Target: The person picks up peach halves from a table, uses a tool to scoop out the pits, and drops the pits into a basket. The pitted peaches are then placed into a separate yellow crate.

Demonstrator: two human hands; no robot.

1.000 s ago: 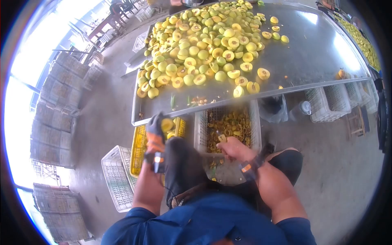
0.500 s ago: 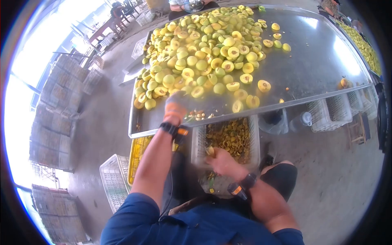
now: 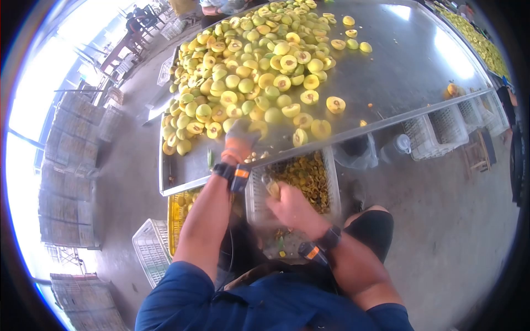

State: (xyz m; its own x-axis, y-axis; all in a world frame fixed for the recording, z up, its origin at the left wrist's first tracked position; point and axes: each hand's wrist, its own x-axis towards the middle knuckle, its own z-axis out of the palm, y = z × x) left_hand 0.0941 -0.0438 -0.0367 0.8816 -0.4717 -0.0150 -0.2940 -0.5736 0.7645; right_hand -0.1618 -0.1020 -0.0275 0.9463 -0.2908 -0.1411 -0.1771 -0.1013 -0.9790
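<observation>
My left hand (image 3: 243,139), in a grey glove with an orange cuff, reaches over the near edge of the metal table (image 3: 381,71). Its fingers are smeared by motion beside the halved yellow-green fruits (image 3: 243,71), so their grip does not show. A blurred fruit half (image 3: 258,129) lies right at its fingertips. My bare right hand (image 3: 295,207) is closed around a small tool with a yellowish handle (image 3: 273,188), its tip pointing up toward the table edge. Below it stands a white crate (image 3: 334,185) holding brownish fruit scraps (image 3: 309,179).
A yellow crate (image 3: 175,215) and a white basket (image 3: 148,248) stand left of my legs. More white crates (image 3: 436,132) and a clear plastic bag (image 3: 356,151) are under the table's right side. Another person's arms (image 3: 221,7) show at the far end.
My view has shifted, so the table sits further left and up. My left hand has moved right along the fruit edge. My right hand has risen toward the table with the tool.
</observation>
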